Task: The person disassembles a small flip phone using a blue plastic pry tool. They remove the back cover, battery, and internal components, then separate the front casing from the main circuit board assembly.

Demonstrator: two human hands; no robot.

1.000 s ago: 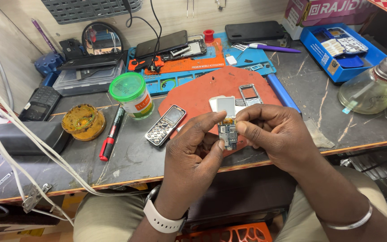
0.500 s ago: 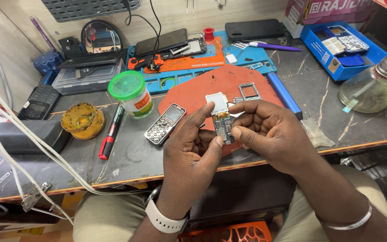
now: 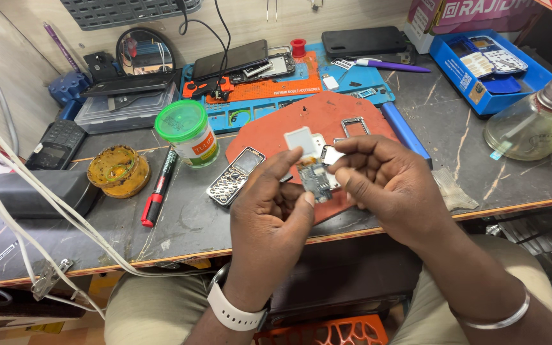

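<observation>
My left hand [image 3: 269, 214] and my right hand [image 3: 388, 182] meet over the front of the bench, both pinching a small phone circuit board [image 3: 315, 179]. A small white screen panel [image 3: 300, 139] stands up from the board's top, above my left fingertips. Under the hands lies a reddish-orange work mat [image 3: 276, 128]. A silver keypad phone front [image 3: 234, 177] lies on the mat's left edge, just left of my left hand. A metal frame piece [image 3: 355, 126] rests on the mat behind my right hand.
A green-lidded jar [image 3: 188, 133], a red-and-black marker [image 3: 158, 187] and a round yellow flux tin [image 3: 115, 170] sit at the left. A blue repair mat [image 3: 352, 80] with opened phones lies behind. A glass bottle [image 3: 531, 121] and blue box [image 3: 487, 67] stand at the right. White cables [image 3: 27, 211] cross the left.
Both hands have shifted slightly up and away over the mat with the board. The white screen panel is now flipped up above the board.
</observation>
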